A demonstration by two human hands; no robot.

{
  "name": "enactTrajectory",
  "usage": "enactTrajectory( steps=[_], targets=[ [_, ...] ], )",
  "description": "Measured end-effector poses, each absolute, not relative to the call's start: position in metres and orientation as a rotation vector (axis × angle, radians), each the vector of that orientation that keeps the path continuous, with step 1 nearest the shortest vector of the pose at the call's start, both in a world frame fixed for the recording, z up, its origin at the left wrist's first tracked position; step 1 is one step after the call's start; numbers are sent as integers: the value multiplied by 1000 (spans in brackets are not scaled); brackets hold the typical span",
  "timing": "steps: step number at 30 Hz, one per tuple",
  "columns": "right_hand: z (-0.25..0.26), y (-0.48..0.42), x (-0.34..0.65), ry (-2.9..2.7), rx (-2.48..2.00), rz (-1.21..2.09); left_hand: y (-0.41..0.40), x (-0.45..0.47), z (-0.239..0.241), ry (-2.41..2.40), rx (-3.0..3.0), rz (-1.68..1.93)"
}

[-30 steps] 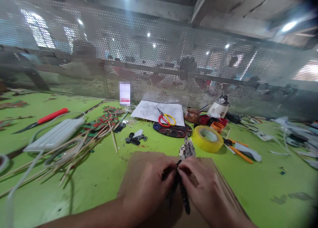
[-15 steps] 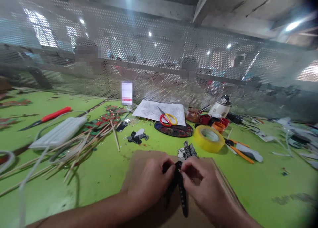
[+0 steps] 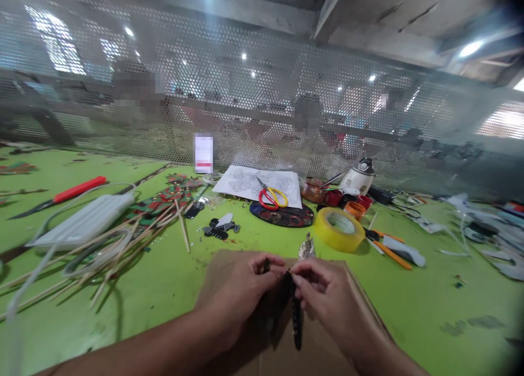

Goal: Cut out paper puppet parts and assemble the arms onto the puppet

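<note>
While both forearms reach in from the bottom edge and meet at the middle, the left hand (image 3: 245,291) and right hand (image 3: 327,299) face each other with knuckles up and fingers curled inward. Each pinches, between thumb and fingertips, the top of a black cutout strip (image 3: 297,324), a thin, flat, matte piece that hangs down between the palms. It is held just above a brown cardboard sheet (image 3: 223,264), which lies flat on the green tabletop (image 3: 164,294). A small pale patterned cutout (image 3: 306,248) stands on edge just beyond the fingertips; I cannot tell whether it is joined to the strip.

Farther out to the right sits a glossy yellow tape roll (image 3: 339,230), and beside it an orange-handled tool (image 3: 391,251). Behind the hands lie a dark oval palette (image 3: 282,215), scissors (image 3: 271,197) with red and yellow loops, and a white drawing sheet (image 3: 245,180) covered with line drawings. Small black cutouts (image 3: 221,227) lie left of the palette. To the left, thin bamboo sticks (image 3: 135,239) are scattered in a loose fan, near a white ribbed block (image 3: 82,223) with a cable and a red-handled knife (image 3: 69,191). A perforated metal screen (image 3: 262,92) runs along the far edge.
</note>
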State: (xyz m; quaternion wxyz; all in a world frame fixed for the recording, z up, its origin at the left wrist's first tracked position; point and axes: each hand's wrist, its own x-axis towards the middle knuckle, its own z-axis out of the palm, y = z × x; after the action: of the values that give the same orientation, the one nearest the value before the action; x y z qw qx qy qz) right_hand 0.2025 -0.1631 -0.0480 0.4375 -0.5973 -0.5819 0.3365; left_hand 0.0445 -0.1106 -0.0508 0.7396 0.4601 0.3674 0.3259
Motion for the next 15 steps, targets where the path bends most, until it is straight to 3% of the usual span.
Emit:
enactTrajectory(
  steps=[15],
  targets=[
    [-39, -159, 205, -1298, -1469, 1032, -113, 45, -40, 874, 1199, 693]
  ],
)
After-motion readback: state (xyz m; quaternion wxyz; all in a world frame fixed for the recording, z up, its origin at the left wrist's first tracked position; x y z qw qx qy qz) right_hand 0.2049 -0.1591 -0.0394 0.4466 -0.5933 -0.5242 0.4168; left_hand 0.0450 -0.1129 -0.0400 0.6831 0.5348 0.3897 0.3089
